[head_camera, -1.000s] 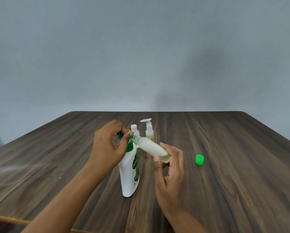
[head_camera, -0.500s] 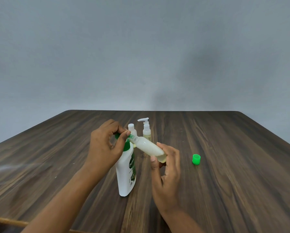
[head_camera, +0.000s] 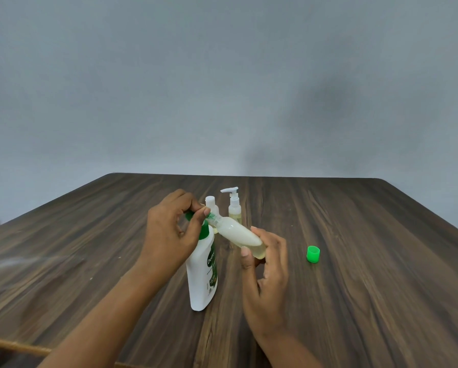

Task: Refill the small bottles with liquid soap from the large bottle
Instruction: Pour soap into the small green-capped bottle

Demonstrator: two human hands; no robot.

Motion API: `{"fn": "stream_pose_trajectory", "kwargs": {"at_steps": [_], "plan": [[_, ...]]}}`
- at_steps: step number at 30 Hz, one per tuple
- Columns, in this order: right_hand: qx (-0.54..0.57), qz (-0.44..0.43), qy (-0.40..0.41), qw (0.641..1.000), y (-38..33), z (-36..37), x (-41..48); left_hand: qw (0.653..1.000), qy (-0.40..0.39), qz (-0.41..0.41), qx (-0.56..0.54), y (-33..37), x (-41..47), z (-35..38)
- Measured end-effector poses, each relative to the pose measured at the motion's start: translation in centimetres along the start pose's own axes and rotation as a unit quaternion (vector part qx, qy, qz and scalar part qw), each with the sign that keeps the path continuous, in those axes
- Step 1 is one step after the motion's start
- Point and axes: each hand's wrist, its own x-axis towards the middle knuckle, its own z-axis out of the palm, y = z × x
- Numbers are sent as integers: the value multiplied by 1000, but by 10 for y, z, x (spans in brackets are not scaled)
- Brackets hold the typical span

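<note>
Large bottle stands upright on the table, left of centre on my feed, and the left hand curls over its green pump top, thumb and fingers pinching there. Next along, I see the small bottle tilted, mouth at that nozzle, part full of pale soap, its base gripped by the right hand. Behind stand a capped bottle and a pump bottle. Far right, a green cap lies alone.
</note>
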Motion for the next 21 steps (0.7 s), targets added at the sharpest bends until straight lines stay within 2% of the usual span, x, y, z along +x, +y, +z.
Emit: {"fn": "stream_pose_trajectory", "kwargs": {"at_steps": [6,12,21], "plan": [[-4,-2,-8,1000,-3,0,-3,1000,0,1,7,2,-1,-2],[0,-12,-9,1000,-2,1,0,997,-45,33,51,5,20,-10],[1,6,-4,1000,-1,-1,-2,1000,-16,13,17,0,0,0]]}}
